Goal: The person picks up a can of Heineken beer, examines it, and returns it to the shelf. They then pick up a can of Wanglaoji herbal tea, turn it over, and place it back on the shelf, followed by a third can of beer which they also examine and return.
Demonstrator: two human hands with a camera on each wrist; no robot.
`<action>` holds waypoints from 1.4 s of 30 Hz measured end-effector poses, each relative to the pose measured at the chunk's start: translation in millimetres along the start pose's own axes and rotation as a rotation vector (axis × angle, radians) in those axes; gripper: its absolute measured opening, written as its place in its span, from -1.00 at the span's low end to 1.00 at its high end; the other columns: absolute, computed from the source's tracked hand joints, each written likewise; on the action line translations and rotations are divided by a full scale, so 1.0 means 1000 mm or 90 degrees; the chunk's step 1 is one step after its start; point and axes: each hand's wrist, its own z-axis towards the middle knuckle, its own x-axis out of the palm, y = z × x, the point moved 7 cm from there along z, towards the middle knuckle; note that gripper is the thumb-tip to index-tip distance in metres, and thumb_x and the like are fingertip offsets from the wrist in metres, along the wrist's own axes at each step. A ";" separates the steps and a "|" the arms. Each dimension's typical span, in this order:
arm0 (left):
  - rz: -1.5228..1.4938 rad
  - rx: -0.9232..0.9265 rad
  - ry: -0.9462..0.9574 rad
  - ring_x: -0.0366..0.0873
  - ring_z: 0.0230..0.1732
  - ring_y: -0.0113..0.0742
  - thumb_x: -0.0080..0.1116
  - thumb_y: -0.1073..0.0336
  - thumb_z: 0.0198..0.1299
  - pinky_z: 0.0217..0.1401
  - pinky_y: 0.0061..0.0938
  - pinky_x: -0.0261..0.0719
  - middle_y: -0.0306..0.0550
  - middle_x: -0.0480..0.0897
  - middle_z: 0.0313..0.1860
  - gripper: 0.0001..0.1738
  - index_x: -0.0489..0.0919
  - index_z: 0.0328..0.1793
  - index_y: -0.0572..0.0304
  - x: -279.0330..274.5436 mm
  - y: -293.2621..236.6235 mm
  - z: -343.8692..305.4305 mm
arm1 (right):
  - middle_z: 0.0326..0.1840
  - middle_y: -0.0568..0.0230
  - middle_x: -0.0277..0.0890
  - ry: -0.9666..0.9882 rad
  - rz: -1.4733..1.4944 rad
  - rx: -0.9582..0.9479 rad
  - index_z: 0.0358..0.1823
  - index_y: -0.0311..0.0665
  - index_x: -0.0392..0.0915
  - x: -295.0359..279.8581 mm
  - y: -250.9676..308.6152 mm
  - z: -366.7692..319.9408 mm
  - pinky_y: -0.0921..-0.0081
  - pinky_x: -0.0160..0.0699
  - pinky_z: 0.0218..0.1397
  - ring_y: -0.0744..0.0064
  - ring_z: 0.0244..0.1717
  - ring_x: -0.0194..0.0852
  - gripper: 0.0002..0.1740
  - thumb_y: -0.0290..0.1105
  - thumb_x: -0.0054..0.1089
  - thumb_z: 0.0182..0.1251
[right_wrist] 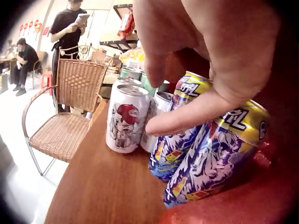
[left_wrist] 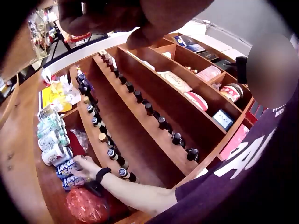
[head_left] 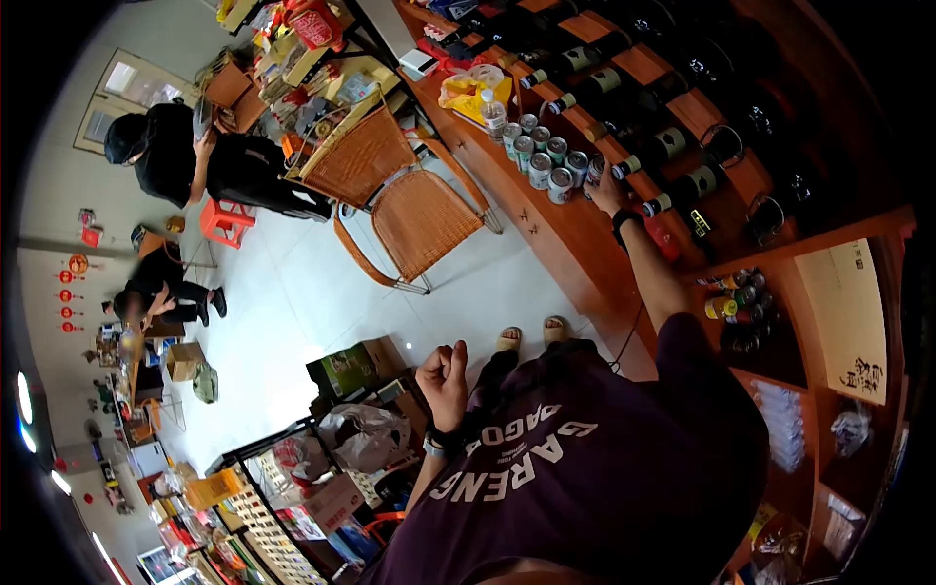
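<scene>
My right hand (head_left: 605, 193) is at the near end of a group of drink cans on the wooden ledge. In the right wrist view, its thumb and fingers curl round two tall blue-and-yellow cans (right_wrist: 210, 156), which stand side by side, slanted in that view. Just beyond them is a white can (right_wrist: 127, 119) with a red-and-black cartoon figure. More silver and green cans (head_left: 525, 146) stand in rows behind. My left hand (head_left: 446, 388) is held up in front of my body with loosely curled fingers and nothing in it; its fingers fill the top of the left wrist view.
Dark bottles (head_left: 673, 144) lie in the slanted wooden rack beside the cans. A clear water bottle (head_left: 493, 115) and a yellow bag (head_left: 468, 93) sit farther along the ledge. Red plastic wrap (left_wrist: 86, 205) lies nearer. A wicker chair (head_left: 414, 219) faces the ledge; two people are across the room.
</scene>
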 end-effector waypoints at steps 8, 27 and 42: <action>0.017 0.029 0.063 -0.09 -0.45 -0.60 0.24 0.44 0.44 -0.41 -0.51 -0.08 -0.45 0.04 -0.56 -0.42 0.08 -0.52 0.07 -0.026 0.003 0.049 | 0.38 -0.18 0.43 -0.155 -0.049 -0.093 0.68 -0.05 -0.14 0.003 -0.008 0.024 -0.07 0.65 -0.01 -0.18 -0.09 0.68 -0.09 -0.12 0.21 0.46; 0.193 0.075 0.497 0.49 -0.28 -0.45 0.47 0.37 0.24 -0.20 -0.48 0.51 -0.22 0.54 -0.30 -0.70 0.49 -0.18 0.25 0.063 0.028 0.084 | 0.30 -0.02 0.36 0.081 0.285 -0.219 0.46 -0.06 0.20 -0.033 0.064 -0.178 0.18 0.47 0.31 0.01 0.34 0.41 -0.26 -0.46 0.39 0.31; 0.074 -0.009 0.696 0.64 0.12 -0.32 0.58 0.52 -0.08 0.24 -0.35 0.63 0.01 0.68 0.11 -0.18 0.43 0.36 0.34 0.068 0.058 0.093 | 0.36 0.06 0.42 0.245 0.498 -0.260 0.50 -0.19 0.26 -0.094 0.222 -0.308 0.36 0.60 0.26 0.22 0.34 0.50 -0.14 -0.22 0.56 0.24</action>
